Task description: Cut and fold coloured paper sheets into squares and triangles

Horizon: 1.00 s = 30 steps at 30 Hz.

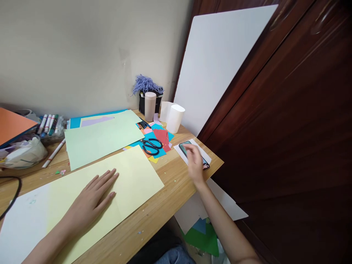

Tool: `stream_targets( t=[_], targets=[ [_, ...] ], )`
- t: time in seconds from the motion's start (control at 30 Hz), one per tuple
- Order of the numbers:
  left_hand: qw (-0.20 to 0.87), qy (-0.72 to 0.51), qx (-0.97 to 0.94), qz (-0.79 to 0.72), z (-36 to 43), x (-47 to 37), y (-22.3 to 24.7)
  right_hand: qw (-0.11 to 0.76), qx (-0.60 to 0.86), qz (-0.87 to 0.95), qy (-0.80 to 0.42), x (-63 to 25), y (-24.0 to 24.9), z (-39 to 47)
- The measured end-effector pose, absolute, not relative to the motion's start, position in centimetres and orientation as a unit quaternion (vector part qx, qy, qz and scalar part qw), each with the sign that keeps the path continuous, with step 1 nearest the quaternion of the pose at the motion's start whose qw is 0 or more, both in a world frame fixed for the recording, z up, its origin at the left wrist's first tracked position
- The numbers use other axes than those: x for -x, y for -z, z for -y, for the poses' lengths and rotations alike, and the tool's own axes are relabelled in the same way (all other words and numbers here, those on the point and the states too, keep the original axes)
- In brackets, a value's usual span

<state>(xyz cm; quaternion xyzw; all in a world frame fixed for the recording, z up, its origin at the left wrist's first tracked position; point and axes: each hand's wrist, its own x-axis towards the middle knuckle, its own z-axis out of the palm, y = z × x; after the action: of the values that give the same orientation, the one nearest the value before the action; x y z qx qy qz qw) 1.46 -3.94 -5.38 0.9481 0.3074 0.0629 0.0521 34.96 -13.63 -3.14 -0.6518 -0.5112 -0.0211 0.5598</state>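
My left hand (92,198) lies flat with its fingers spread on a pale yellow sheet (134,183), holding nothing. Over a phone (205,163) at the right end of the table is my right hand (194,159), its fingers bent and partly blurred. The phone rests on a small white paper (203,147). Whether the fingertips touch the screen cannot be made out. A light green sheet (101,141) lies behind the yellow one. Black-handled scissors (152,146) sit on coloured paper scraps (161,135) between the sheets and the phone.
At the back stand a beige cylinder (150,106), a white roll (175,119) and a black holder (142,104) with purple yarn (147,84). Markers (48,124) and a plastic bag (24,152) are at left. A white board (220,62) leans against the dark cabinet (288,128).
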Motion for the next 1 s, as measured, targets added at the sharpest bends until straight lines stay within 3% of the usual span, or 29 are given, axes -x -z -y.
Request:
stream_targets(
  t=[0.17, 0.37, 0.67, 0.73, 0.9, 1.0],
  targets=[
    [0.054, -0.056, -0.947, -0.312, 4.1, -1.5, 5.3, 0.449, 0.597, 0.658, -0.09, -29.9, 2.7, 5.1],
    [0.059, -0.06, -0.945, -0.315, 4.2, -1.3, 5.4, 0.41, 0.627, 0.659, -0.065, -26.8, 5.3, -0.9],
    [0.059, -0.071, -0.946, -0.31, 4.2, -1.0, 5.7, 0.412, 0.605, 0.677, -0.073, -28.4, 3.4, 3.6],
    [0.063, -0.071, -0.945, -0.312, 4.2, -0.9, 5.7, 0.449, 0.609, 0.649, -0.082, -29.8, 2.5, 6.7],
    [0.067, -0.092, -0.944, -0.31, 4.2, -1.0, 5.7, 0.557, 0.691, 0.442, 0.133, -34.6, 3.8, 14.7],
    [0.064, -0.092, -0.942, -0.315, 4.2, -1.0, 5.7, 0.556, 0.739, 0.299, 0.234, -36.5, 5.8, 17.3]
  ],
)
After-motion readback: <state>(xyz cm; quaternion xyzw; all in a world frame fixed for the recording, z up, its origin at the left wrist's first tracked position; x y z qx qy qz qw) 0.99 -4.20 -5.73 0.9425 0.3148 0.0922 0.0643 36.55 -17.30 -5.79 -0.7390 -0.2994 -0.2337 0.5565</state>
